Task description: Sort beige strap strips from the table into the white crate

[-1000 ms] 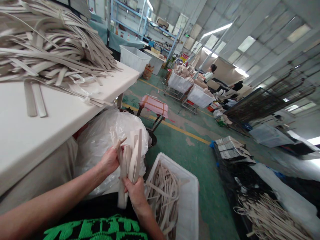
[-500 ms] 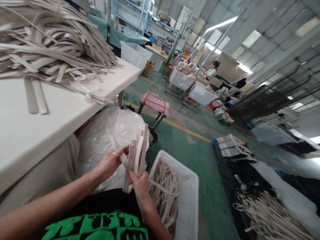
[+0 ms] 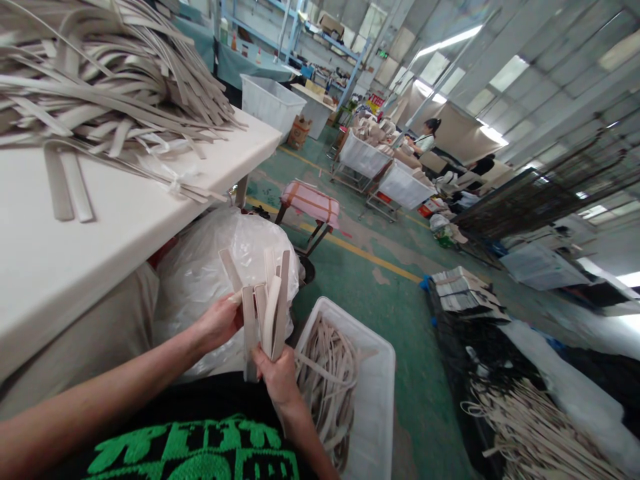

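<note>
Over my lap I hold a small bunch of beige strips [image 3: 266, 310] upright, ends pointing up. My right hand [image 3: 277, 377] is closed round the lower end of the bunch. My left hand [image 3: 219, 323] pinches one strip at the left side of the bunch. Just to the right of my hands a white plastic bin [image 3: 379, 387] on the floor holds several more loose strips. A large heap of the same strips [image 3: 100, 80] lies on the white table [image 3: 75, 253] at the upper left.
A bulging clear plastic bag [image 3: 210, 267] sits under the table edge. A pink stool [image 3: 310, 203] stands on the green floor. Dark racks and strip bundles [image 3: 530, 420] lie at the right. Other people [image 3: 425, 140] work by white carts far off.
The bunch has been squared up: the strips now stand more parallel and upright, and my left fingers have shifted along the left strip. My view has tilted slightly.
</note>
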`<state>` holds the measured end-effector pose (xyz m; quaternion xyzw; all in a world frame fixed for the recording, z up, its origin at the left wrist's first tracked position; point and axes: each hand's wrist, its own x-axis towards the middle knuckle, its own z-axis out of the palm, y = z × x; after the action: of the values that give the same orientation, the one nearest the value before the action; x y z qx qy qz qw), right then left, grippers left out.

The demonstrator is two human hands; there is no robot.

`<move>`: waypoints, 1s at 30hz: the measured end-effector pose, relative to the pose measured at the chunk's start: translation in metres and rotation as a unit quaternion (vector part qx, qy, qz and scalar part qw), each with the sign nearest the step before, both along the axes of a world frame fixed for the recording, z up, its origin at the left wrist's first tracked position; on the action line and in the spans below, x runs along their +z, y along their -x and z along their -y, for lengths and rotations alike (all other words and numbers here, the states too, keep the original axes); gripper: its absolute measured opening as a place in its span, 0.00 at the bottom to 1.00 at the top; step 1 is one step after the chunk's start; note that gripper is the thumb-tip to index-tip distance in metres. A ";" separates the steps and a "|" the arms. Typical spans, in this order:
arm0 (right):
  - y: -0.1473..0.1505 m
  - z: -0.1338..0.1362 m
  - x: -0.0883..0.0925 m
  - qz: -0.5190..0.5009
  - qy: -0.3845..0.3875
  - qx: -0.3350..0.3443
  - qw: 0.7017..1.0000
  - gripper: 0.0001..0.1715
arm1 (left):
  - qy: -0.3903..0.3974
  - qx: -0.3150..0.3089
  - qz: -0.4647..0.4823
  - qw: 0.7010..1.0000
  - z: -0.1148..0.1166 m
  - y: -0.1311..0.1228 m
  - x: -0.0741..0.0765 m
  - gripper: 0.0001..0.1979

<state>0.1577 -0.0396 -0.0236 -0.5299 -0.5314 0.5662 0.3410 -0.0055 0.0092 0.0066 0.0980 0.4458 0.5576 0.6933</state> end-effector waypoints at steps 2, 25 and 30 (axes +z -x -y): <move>0.002 -0.001 -0.005 0.005 0.004 -0.022 1.000 0.26 | -0.014 -0.018 -0.007 1.000 0.001 0.001 0.001 0.12; -0.025 -0.065 0.037 -0.136 -0.005 -0.077 0.988 0.25 | -0.194 -0.371 -0.254 0.872 0.001 0.027 0.023 0.25; -0.028 -0.075 0.059 -0.091 0.004 0.036 0.995 0.22 | -0.181 -0.505 -0.199 0.820 0.007 0.023 0.036 0.30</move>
<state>0.1858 0.0358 0.0357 -0.4582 -0.5144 0.6260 0.3654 -0.0287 0.0017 0.0427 0.5425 0.3531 0.1679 0.7435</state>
